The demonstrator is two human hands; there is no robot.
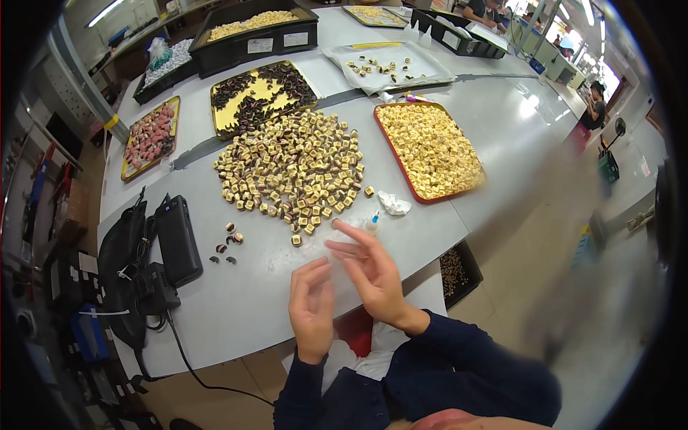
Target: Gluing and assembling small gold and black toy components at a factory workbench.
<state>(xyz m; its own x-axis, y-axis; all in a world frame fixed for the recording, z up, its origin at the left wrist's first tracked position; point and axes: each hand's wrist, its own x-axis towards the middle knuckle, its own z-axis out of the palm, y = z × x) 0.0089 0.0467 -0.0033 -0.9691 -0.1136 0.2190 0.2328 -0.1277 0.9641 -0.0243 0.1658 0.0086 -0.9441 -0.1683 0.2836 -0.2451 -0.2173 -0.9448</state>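
My left hand (311, 308) and my right hand (374, 276) are raised near the table's front edge, palms partly facing each other. The right hand's fingers are spread and stretched toward the pile, with nothing seen between them. Slightly bent and a little blurred, the left hand's fingers show no object either. Just beyond the fingertips lies a large heap of small cube-like pieces (301, 172), cream-yellow with dark sides. One loose piece (297, 240) sits at its near edge. Right beside the right fingertips stands a small bottle with a blue tip (373, 222), near a crumpled white tissue (394, 203).
A red tray (412, 185) of cream pieces stands at right. Behind the heap are a yellow tray (228, 122) with dark curved pieces and a tray of pink pieces (150, 140). Black device (179, 236) and cables lie left; a black bin (462, 272) sits below the table's right edge.
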